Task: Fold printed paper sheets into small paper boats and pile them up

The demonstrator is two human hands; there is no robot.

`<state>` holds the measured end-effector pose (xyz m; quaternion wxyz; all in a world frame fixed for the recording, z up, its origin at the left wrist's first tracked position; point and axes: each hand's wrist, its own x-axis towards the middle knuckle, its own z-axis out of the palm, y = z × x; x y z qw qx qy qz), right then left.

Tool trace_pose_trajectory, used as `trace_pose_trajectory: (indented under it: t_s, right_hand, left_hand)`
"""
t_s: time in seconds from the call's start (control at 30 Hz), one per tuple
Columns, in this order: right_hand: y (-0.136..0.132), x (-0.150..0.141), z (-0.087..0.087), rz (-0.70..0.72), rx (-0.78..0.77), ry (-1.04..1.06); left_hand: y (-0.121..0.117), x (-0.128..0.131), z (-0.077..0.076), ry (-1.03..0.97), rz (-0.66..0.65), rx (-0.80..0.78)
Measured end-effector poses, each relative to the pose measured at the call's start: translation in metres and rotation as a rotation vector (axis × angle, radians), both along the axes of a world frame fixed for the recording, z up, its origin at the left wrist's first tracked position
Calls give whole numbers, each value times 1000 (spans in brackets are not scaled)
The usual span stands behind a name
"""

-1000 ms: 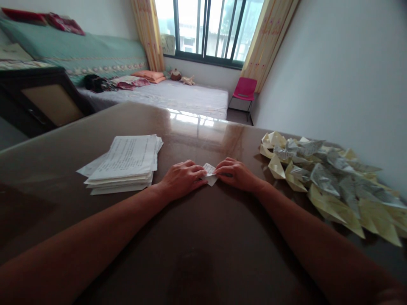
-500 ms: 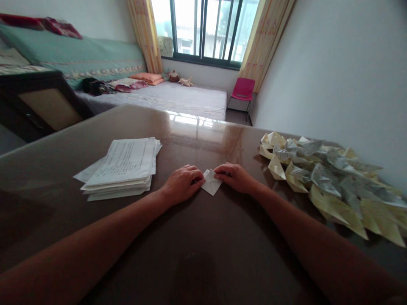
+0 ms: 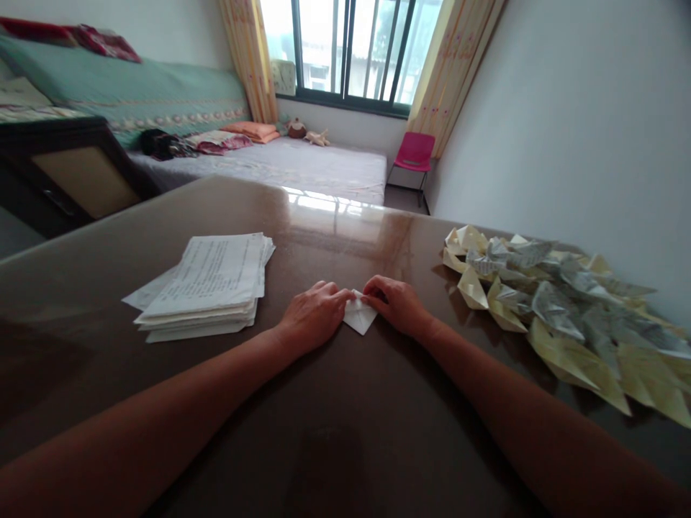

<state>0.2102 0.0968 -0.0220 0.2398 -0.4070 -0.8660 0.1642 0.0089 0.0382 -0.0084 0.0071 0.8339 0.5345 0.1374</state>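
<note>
- On a glossy brown table, right in front of the person, a small piece of folded white paper is lying between two bare hands.
- The left hand is reaching in from one side, its fingers closing on the paper's left and far part.
- The right hand is coming in from the other side, its thumb and fingertips bunching together and pinching the far right part.
- Both hands are touching the paper, so neither is clearly nearer. One corner is pointing back towards the person's body; fingers are covering much of the far edge, so I cannot tell its full long axis.
- Outside the left forearm, a stack of printed sheets is sitting, some edges fanning out.
- Well to the right, many folded paper shapes, cream and printed grey, are crowding together.
- Beyond the table, a pink chair is standing near a bed.
</note>
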Motion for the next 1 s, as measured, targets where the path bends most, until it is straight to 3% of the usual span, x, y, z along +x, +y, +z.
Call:
trace_pose_trajectory:
  t_s: [0.13, 0.23, 0.33, 0.47, 0.67, 1.0]
  right_hand:
    - [-1, -1, 1, 15, 34, -41]
    - [-4, -1, 6, 14, 61, -119]
    - [-12, -1, 18, 41, 171, -280]
    - [-34, -3, 42, 167, 319, -559]
    - [-63, -9, 51, 64, 229, -776]
    - [-67, -12, 46, -37, 149, -823]
  left_hand:
    - [-4, 1, 3, 122, -1, 33]
    - [-9, 1, 9, 211, -86, 98]
    - [-14, 1, 12, 294, -165, 138]
    - [-18, 3, 12, 346, -176, 135]
    - [-23, 4, 11, 392, -153, 149]
    - [-31, 3, 10, 468, -122, 189]
